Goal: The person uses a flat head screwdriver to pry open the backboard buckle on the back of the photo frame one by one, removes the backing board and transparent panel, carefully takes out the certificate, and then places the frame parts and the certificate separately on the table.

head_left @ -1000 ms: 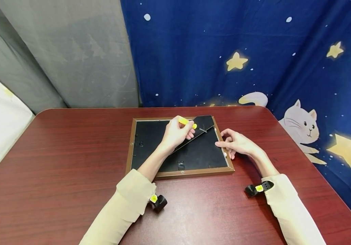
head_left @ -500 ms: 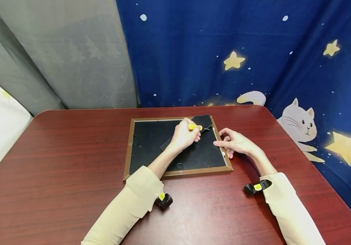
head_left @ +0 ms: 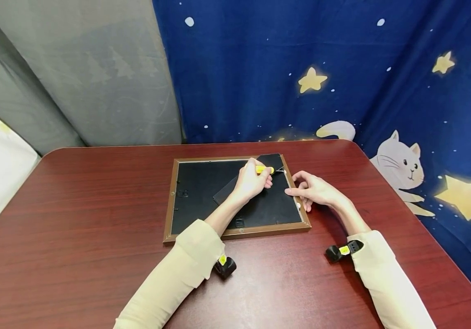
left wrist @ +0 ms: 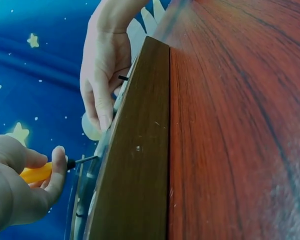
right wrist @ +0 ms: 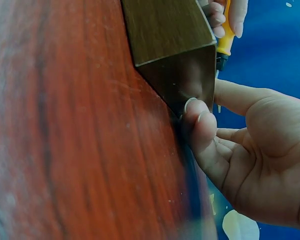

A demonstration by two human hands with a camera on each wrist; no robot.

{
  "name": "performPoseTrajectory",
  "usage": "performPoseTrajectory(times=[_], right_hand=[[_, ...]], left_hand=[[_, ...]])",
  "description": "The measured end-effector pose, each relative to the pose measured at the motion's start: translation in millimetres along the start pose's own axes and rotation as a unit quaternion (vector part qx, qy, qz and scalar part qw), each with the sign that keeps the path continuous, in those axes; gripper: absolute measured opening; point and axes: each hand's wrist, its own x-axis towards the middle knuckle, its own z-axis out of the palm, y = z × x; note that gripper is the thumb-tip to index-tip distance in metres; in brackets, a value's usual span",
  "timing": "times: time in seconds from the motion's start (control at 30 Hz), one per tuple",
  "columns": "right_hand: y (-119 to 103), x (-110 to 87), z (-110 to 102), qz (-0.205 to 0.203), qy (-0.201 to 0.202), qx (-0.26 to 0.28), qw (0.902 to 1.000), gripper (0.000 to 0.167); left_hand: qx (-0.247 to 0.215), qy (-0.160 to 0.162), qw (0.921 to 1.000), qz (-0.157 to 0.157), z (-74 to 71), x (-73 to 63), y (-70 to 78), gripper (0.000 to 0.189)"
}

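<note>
A brown wooden picture frame [head_left: 268, 232] lies face down on the table, its black backing board [head_left: 268, 208] upward. Across the board runs a dark easel stand [head_left: 271, 160], partly hidden by my left hand [head_left: 247, 183]. That hand pinches a yellow-handled screwdriver [left wrist: 37, 173] between thumb and fingers. The screwdriver's thin metal tip sits at the inner right edge of the frame, near its far right corner. My right hand [head_left: 319, 189] holds the frame's right side, thumb over the top edge and fingers against the outer side [right wrist: 182, 75].
A reddish-brown wood table [head_left: 95, 205] extends around the frame. Small metal hangers [head_left: 240, 223] are fixed on the backing board. Behind the table hang a grey curtain [head_left: 108, 73] and a blue starry curtain [head_left: 251, 68]. Each wrist wears a small black camera [head_left: 224, 267].
My left hand has moved right with the screwdriver, bringing its tip from over the backing board to the frame's inner right edge. The right hand keeps its hold on the frame.
</note>
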Motion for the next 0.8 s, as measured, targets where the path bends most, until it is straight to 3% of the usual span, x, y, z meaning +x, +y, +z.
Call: performPoseTrajectory(times=[0.4, 0.6, 0.8], right_hand=[[-0.7, -2.6, -1.0, -0.012, -0.007, -0.005, 0.9999, 0.054], [-0.3, -3.8, -0.9, -0.043, -0.026, 0.006, 0.9987, 0.043], [0.0, -2.6, -0.2, -0.052, -0.032, 0.013, 0.9980, 0.040]], left_hand=[[0.053, -0.009, 0.9981, 0.032, 3.5, -2.7, 4.5, 0.015], [0.062, -0.014, 0.9973, 0.037, 1.3, 2.3, 5.8, 0.014], [0.068, -0.024, 0.9954, 0.063, -2.8, 7.6, 4.8, 0.013]])
